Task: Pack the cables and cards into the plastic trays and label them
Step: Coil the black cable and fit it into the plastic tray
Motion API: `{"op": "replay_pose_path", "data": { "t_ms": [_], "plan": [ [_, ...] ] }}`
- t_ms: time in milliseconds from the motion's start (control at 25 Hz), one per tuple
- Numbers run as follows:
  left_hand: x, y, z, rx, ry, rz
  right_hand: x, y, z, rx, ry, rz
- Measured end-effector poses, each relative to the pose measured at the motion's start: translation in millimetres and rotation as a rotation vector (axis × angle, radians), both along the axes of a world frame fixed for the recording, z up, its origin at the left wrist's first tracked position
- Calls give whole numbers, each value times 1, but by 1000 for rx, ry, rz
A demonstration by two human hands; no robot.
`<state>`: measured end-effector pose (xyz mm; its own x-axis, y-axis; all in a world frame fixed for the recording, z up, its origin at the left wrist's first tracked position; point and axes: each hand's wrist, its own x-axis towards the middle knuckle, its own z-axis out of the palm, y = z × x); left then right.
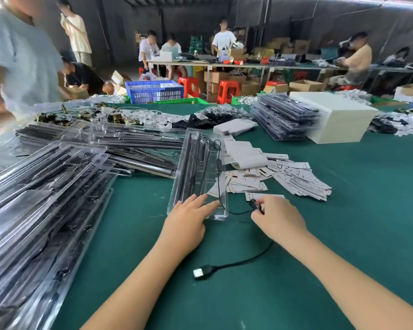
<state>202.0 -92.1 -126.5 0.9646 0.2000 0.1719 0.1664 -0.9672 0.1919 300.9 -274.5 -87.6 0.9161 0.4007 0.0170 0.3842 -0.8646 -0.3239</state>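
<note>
Clear plastic tray (200, 172) lies lengthwise on green table (343, 210), centre, black strips in its left part, thin black cable (218, 167) running down its right side and out over the near end. Left hand (188, 220) flat on tray's near end, fingers straight, pressing, nothing grasped. Right hand (279, 217) just right of tray, fingers curled, pinching the cable at a small black piece. Cable loops on under right forearm to USB plug (202, 272) lying on table between both forearms. Loose cards (284, 175) scattered right of tray, beyond right hand. Filled trays (45, 198) piled left; another stack (284, 117) far right beside white box (336, 117).
</note>
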Motion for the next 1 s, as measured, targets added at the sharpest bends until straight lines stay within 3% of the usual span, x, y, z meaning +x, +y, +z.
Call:
{"op": "replay_pose_path", "data": {
  "t_ms": [160,280,480,640,760,880,920,1000],
  "plan": [
    [-3,-6,11,62,161,35,27,-7,6,143,-176,-111],
    [-2,-13,31,36,310,99,45,-5,5,466,-164,-159],
    [1,-33,51,28,574,250,52,7,-9,699,-177,-180],
    [-7,-35,57,64,364,240,47,7,-9,1178,200,-202],
    [16,-34,66,-111,-44,157,39,3,-5,1207,314,-51],
    [54,-44,66,-243,-116,-192,29,5,4,1236,350,102],
    [64,-46,62,-226,-128,-204,26,4,6,1249,356,130],
    [75,-42,54,-175,-213,-24,24,-4,7,1110,357,121]
  ]
}}
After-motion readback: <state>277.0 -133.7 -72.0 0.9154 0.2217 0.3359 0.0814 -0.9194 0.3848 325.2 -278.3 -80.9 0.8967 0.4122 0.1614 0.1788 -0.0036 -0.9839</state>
